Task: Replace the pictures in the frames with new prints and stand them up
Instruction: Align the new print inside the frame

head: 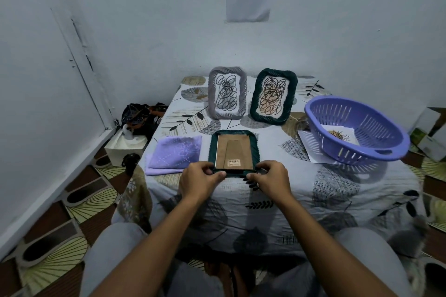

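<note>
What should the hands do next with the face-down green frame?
Probably lift it and stand it up beside the two upright frames. Both hands, left hand and right hand, grip the near edge of the green frame, whose cardboard backing looks seated.

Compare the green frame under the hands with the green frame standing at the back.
The near green frame lies flat, face down, on the table; the back green frame stands upright. The near one shows its brown cardboard backing with a barcode sticker; the back one shows a scribble print. The left hand and right hand grip the near one's front edge; nothing touches the back one. Both have dark green twisted borders.
</note>
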`<act>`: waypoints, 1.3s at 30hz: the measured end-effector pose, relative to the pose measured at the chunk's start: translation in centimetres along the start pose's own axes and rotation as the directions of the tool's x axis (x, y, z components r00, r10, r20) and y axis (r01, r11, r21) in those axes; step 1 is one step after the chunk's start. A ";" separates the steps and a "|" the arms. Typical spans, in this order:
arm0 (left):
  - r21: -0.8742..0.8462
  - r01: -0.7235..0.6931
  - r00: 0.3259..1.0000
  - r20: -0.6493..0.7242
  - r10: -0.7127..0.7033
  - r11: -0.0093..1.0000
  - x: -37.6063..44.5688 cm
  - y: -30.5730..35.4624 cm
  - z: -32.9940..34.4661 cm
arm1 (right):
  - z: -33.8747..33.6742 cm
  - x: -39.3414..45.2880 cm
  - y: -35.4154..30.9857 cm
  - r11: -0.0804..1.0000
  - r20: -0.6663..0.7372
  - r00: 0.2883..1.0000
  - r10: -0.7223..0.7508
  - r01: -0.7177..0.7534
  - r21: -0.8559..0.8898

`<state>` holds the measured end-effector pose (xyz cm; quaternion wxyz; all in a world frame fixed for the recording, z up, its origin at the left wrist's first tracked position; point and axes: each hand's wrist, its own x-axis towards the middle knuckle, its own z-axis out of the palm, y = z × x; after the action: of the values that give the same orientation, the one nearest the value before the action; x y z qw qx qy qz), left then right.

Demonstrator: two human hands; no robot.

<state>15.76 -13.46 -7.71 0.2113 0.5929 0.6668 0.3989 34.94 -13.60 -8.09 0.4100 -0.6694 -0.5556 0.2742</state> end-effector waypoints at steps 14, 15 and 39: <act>0.004 0.099 0.990 0.103 -0.098 0.995 0.9 0.2 -0.2 | 0.1 1.3 0.6 0.999 0.022 0.999 0.044 -0.044 -0.001; 0.009 0.097 0.989 0.113 -0.098 0.995 1.0 0.2 -0.2 | 0.1 1.4 0.7 0.999 0.026 0.999 0.034 -0.034 -0.012; 0.145 -0.218 0.970 0.142 0.198 0.965 0.9 -0.2 -0.8 | -0.8 0.1 0.6 0.924 0.081 0.970 -0.231 0.244 -0.293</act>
<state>14.86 -12.85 -7.26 0.1619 0.6987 0.6159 0.3260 35.98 -13.69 -8.21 0.3209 -0.6453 -0.6769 0.1497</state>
